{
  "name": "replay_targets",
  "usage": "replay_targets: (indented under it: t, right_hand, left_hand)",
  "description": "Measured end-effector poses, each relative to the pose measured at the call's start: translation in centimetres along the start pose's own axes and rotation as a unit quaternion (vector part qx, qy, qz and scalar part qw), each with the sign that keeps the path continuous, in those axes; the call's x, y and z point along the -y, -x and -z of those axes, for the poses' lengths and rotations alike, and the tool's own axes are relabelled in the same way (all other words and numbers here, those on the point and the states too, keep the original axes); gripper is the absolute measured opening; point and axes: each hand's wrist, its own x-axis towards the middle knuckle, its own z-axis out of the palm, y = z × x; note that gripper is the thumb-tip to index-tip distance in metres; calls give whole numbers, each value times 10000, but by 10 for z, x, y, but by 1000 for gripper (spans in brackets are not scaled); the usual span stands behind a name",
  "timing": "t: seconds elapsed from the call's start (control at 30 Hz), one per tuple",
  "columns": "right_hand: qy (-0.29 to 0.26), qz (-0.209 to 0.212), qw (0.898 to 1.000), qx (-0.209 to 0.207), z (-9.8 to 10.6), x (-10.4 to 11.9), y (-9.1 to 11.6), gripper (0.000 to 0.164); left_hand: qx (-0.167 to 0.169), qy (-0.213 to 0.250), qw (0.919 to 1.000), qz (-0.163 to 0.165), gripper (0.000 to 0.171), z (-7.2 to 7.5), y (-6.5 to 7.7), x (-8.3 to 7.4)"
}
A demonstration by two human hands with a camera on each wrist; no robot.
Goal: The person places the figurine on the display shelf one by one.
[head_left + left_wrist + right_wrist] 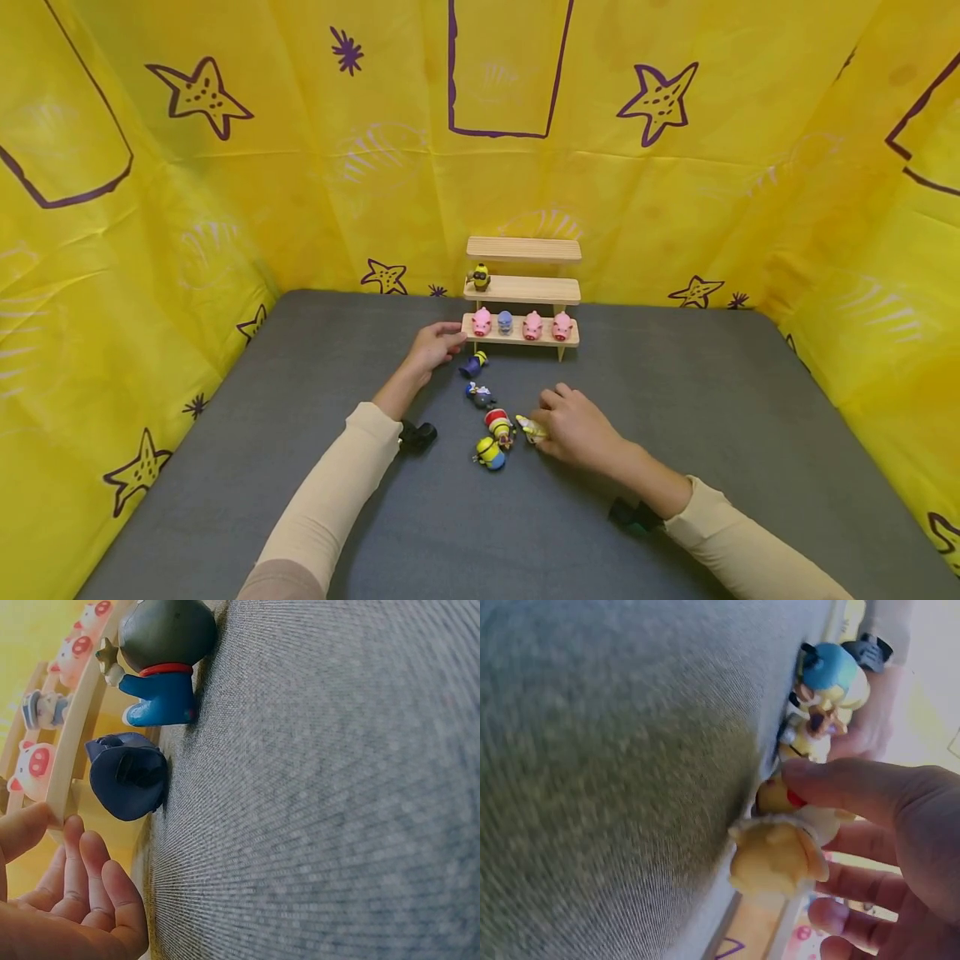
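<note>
1. From where I stand, the left hand (435,347) has thumb and forefinger pinched on the end of the wooden stand's (521,289) lowest shelf (519,337), the other fingers loosely bent; I take it as a light steadying hold.
2. The right hand (576,427) is low over the grey bench (712,400), partly closed, pinching a yellow-and-white figure (531,429) between thumb and fingers. The wrist view shows the thumb across its near side. Gripping from the side probably suits so small a body.
3. The lowest shelf carries three pink pigs (532,325) and a blue-grey figure (506,322) in one row, spaced apart, likely so each shows clearly.
4. A yellow figure (481,277) stands at the left end of the middle shelf, perhaps leaving width for others beside it.
5. Between the hands, a dark-blue figure (474,364), a grey-and-blue one (480,396), a red-and-white one (498,425) and a yellow-and-blue one (490,454) form a loose line, seemingly kept within easy reach.
</note>
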Motion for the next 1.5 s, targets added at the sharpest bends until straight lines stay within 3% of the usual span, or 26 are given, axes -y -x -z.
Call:
replay_targets:
  t: [0.37,0.73,0.83,1.03,1.17,1.5]
  right_hand:
    - [-687,-486,9964,-114,6,-8,2,26]
    - [-1438,-1233,9819,-55,7,-17,4,27]
    - [-1996,-1529,9679,-37,7,-22,5,24]
    - [-3126,-2100,9264,-3,9,-33,5,24]
    - [-3682,-2249,9021,-14,12,-40,3,28]
    - [-4525,-2685,8504,-91,21,-49,-3,30]
  left_hand:
    - [8,-15,10000,21,40,0,1,-1]
    - [4,-22,10000,58,40,1,2,-3]
    - [15,-17,10000,64,40,1,2,-4]
    - [28,-3,10000,64,40,1,1,-3]
    - [22,12,10000,46,40,0,3,-4]
    - [34,13,10000,34,40,0,3,-1]
